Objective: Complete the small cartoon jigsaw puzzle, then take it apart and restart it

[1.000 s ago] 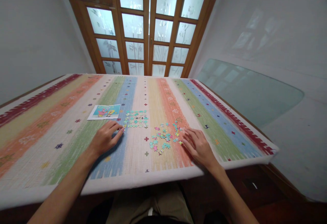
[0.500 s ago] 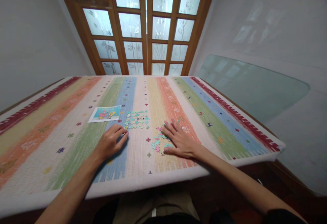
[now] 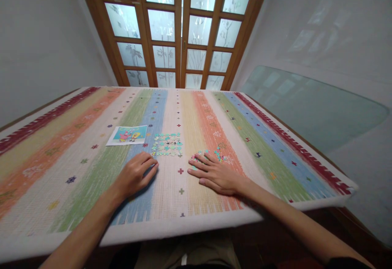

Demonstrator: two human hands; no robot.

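Resting palm-down, fingers spread, the right hand (image 3: 216, 175) partly covers loose pieces (image 3: 218, 153) by the table's (image 3: 171, 223) near edge, while the left hand (image 3: 137, 173), curled, contents impossible to tell, sits nearer the puzzle rows (image 3: 167, 148) between both, toward the far edge.

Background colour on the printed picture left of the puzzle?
Mostly turquoise-blue on the printed picture, behind a pink and a yellow figure; the head view shows it.

Right hand (image 3: 219, 176) flat over loose puzzle pieces (image 3: 218, 154), probably in contact.
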